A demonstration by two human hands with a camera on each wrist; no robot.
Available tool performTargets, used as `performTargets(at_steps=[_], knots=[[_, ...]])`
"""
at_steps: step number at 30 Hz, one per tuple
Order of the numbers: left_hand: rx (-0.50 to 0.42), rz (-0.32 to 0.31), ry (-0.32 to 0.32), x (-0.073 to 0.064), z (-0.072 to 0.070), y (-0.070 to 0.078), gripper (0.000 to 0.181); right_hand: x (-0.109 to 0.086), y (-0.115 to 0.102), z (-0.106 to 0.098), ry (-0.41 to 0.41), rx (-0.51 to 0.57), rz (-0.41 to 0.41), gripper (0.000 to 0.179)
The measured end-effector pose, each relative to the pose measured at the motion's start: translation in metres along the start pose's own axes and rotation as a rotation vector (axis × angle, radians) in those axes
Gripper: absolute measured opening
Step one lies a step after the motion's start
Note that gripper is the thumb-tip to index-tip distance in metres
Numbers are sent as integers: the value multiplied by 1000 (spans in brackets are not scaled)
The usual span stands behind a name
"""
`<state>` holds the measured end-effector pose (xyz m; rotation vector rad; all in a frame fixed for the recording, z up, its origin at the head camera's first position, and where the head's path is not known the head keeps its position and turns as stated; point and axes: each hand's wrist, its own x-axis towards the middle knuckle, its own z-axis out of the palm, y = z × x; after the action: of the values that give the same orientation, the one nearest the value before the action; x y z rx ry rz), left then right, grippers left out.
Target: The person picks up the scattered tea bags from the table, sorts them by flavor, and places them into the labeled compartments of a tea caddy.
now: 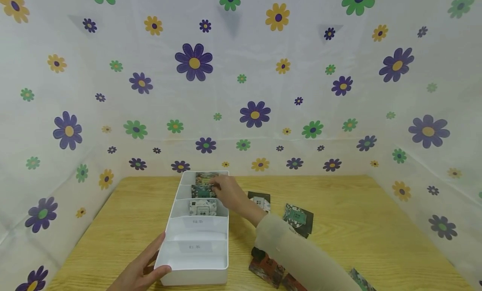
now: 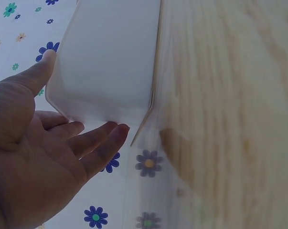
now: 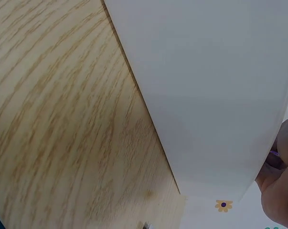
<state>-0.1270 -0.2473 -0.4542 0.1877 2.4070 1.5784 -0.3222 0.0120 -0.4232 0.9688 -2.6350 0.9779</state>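
Observation:
A long white divided box (image 1: 190, 276) stands on the table, with handwritten labels on two dividers. My left hand (image 1: 141, 266) holds its near left corner, thumb over the front rim and fingers along the left side; the left wrist view shows this hand (image 2: 43, 143) against the box wall. My right hand (image 1: 227, 192) reaches into the far end, fingertips bent at the right edge of a dark green floral packet (image 1: 201, 192). An orange-green packet (image 1: 203, 178) stands behind it, a pale floral packet (image 1: 202, 206) in front. In the right wrist view the box wall (image 3: 215, 105) partly hides the hand (image 3: 280, 176).
Right of the box lie a black-and-white packet (image 1: 260, 200), a green floral packet (image 1: 297, 218) and reddish packets (image 1: 266, 270), partly under the right sleeve (image 1: 301, 253). Another green packet (image 1: 361, 279) lies at the front. A flowered cloth (image 1: 233, 94) hangs around the wooden table (image 1: 376, 224).

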Motion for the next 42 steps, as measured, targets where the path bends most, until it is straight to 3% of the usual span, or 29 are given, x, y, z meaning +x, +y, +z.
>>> performTargets(at_steps=[6, 15, 22, 32, 42], knots=[[18, 19, -10, 0, 0, 0, 86, -4, -3, -6, 31, -18, -13, 23], [-15, -2, 8, 0, 1, 1, 88, -15, 11, -34, 70, 170, 92, 24], [-34, -27, 16, 0, 2, 1, 90, -31, 22, -75, 117, 298, 123, 27], [0, -39, 16, 2, 3, -2, 90, -68, 39, -140, 99, 283, 142, 37], [-16, -46, 28, 3, 3, -2, 91, -105, 56, -188, 116, 305, 210, 38]])
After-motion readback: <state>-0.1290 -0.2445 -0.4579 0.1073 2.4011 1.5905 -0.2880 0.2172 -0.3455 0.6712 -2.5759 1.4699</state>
